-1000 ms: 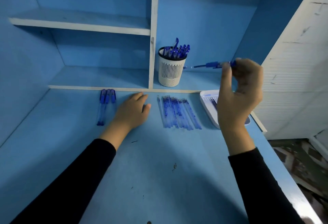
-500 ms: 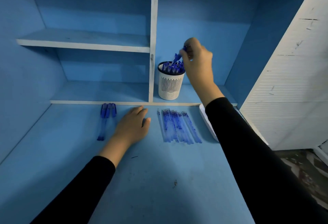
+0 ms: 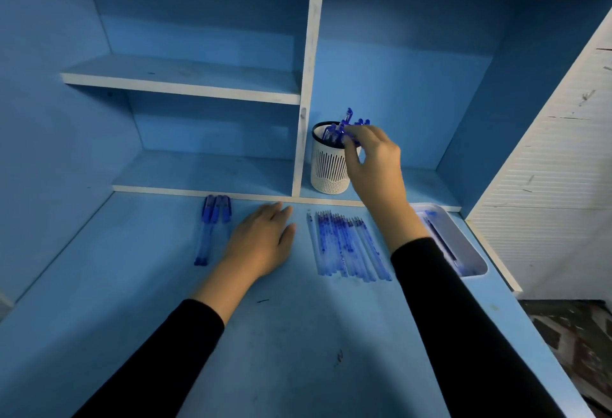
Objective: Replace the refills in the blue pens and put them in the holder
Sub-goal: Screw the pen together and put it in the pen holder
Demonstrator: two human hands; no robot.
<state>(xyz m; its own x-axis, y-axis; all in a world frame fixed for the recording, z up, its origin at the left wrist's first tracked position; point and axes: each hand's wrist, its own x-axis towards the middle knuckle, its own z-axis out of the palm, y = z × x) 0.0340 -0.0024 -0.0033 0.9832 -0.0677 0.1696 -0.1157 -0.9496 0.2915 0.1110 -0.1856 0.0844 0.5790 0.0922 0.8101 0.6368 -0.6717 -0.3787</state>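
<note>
A white slotted pen holder (image 3: 328, 169) stands in the right cubby of the shelf, with several blue pens (image 3: 335, 131) in it. My right hand (image 3: 377, 159) reaches to its rim. The fingertips touch the pen caps, the thumb is apart from them, and I see no pen gripped. My left hand (image 3: 261, 242) rests flat on the blue desk. Three capped blue pens (image 3: 213, 219) lie to its left. A row of several refills (image 3: 347, 245) lies to its right, between my two arms.
A white tray (image 3: 463, 242) holding a dark refill sits at the desk's right edge, partly behind my right forearm. A white divider (image 3: 306, 103) and a shelf (image 3: 185, 83) frame the cubbies. A white ribbed panel (image 3: 546, 185) stands on the right.
My right hand carried a blue pen from above the tray to the holder and lowered it in among the others. The hand now sits lower beside the rim. My left hand stayed put.
</note>
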